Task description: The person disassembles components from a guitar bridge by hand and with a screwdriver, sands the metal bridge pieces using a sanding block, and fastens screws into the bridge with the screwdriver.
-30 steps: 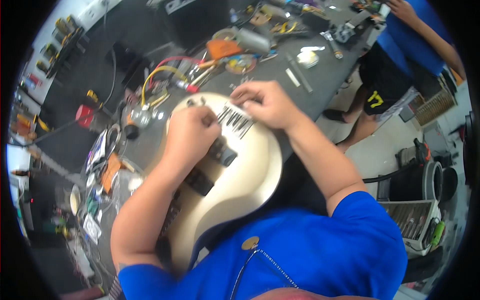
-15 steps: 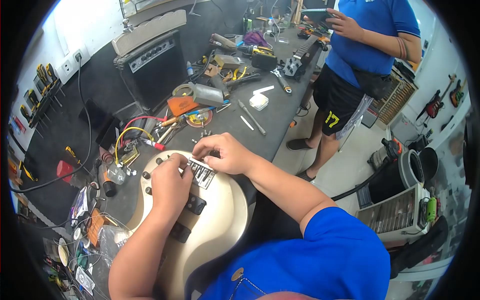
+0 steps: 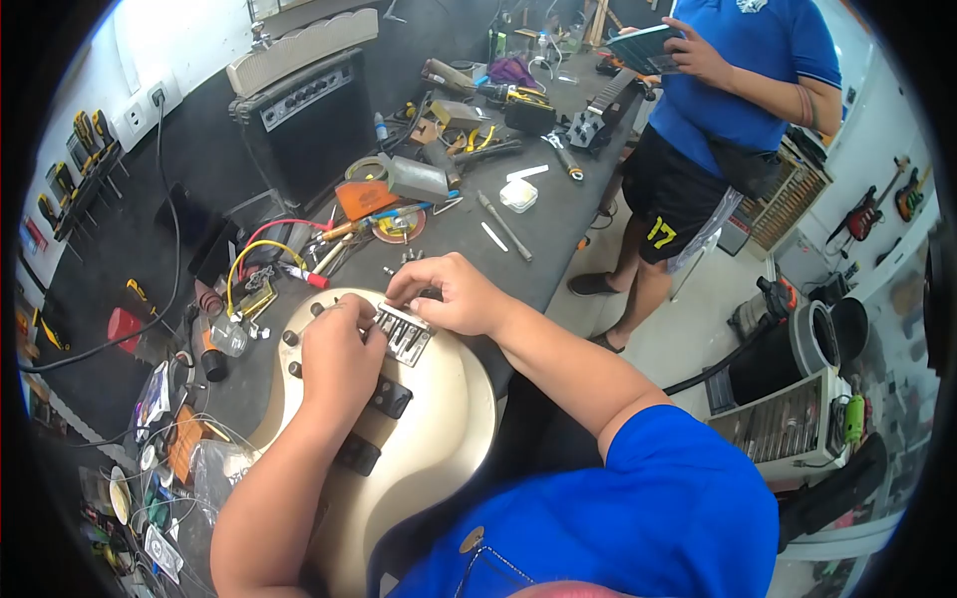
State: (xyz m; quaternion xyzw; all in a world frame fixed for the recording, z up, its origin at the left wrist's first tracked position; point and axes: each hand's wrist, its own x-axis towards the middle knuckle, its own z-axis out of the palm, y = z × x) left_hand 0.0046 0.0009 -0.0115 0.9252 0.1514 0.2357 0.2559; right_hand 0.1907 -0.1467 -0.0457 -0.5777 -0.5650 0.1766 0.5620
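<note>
A cream bass guitar body [image 3: 439, 399] lies flat on the bench in front of me. It carries a metal bridge [image 3: 407, 341] with several saddles, two dark pickups [image 3: 391, 398] and dark control knobs [image 3: 290, 338]. My left hand [image 3: 342, 344] rests over the body at the bridge's left side, fingers curled in. From the other side my right hand [image 3: 454, 294] reaches to the bridge's far edge, thumb and fingers bent in a pinch. A short pale strip [image 3: 403, 316] shows along that edge between the hands. Whatever the fingertips grip is too small or hidden to make out.
Small metal parts [image 3: 406, 259], a red-capped marker [image 3: 316, 280], an orange block [image 3: 365, 198] and a screwdriver-like tool [image 3: 505, 226] lie beyond the guitar. An amplifier [image 3: 311, 115] stands at the back left. A person in blue [image 3: 738, 90] holds a tablet at the right.
Both hands stay at the bridge with only slight finger shifts. My view has moved a little. The other person's tablet is tilted differently and sits slightly lower.
</note>
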